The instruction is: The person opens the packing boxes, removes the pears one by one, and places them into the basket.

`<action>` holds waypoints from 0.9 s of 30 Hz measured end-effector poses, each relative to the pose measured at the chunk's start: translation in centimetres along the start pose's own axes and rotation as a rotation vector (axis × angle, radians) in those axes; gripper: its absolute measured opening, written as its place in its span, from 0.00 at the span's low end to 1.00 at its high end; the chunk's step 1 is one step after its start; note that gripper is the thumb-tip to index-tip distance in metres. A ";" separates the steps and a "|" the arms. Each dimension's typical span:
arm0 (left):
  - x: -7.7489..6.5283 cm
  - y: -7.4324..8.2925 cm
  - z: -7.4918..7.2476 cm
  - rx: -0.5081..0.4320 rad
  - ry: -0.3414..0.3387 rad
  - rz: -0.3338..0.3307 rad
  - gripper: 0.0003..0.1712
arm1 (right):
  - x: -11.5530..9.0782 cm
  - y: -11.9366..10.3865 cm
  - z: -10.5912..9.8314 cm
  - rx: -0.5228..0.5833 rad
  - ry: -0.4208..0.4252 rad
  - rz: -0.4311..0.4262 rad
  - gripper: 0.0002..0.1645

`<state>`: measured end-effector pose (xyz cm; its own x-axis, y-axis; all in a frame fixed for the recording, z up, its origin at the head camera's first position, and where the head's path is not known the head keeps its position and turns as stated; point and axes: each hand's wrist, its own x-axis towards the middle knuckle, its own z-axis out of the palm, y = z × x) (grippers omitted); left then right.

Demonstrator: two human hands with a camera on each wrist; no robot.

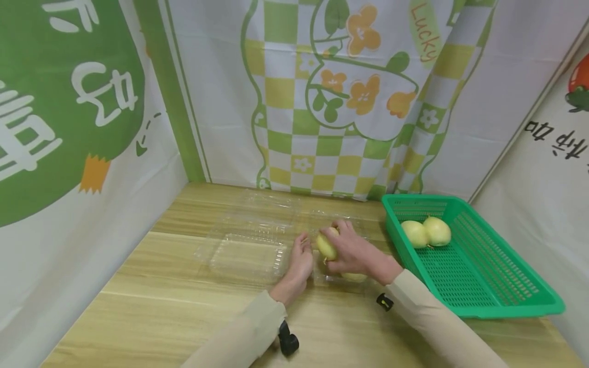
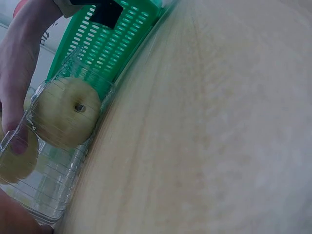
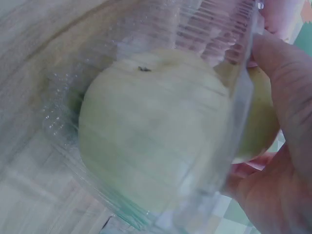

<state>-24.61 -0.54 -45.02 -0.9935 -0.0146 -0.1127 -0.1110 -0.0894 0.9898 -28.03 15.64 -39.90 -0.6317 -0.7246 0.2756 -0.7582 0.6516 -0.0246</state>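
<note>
My right hand [image 1: 356, 249] grips a pale yellow apple [image 1: 326, 246] over a clear plastic box [image 2: 57, 187]. Fingers and thumb are spread around the fruit's sides. A second apple [image 3: 151, 131] sits inside the box at its near end; in the head view the right hand mostly hides it. At the box's left side, my left hand [image 1: 298, 265] stands on edge with its fingers loosely bent, close against the clear wall and holding no fruit.
Another clear plastic container [image 1: 248, 258] lies open to the left, its lid folded toward the back. To the right stands a green basket [image 1: 506, 260] with two pale yellow apples [image 1: 425, 232] at its far end. Printed curtains [image 1: 294, 102] enclose the wooden table [image 1: 152, 306].
</note>
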 end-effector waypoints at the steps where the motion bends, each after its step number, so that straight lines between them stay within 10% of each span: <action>1: 0.0 0.0 0.0 0.003 -0.002 -0.002 0.28 | 0.0 0.0 -0.1 -0.008 0.009 0.000 0.40; 27: 0.3 0.2 0.5 0.006 0.062 -0.012 0.30 | -1.0 1.8 -6.5 -0.171 0.032 0.107 0.30</action>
<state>-24.98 -0.05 -44.86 -0.9886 -0.0755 -0.1300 -0.1236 -0.0835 0.9888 -27.75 18.96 -33.96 -0.6996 -0.6434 0.3108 -0.6469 0.7550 0.1070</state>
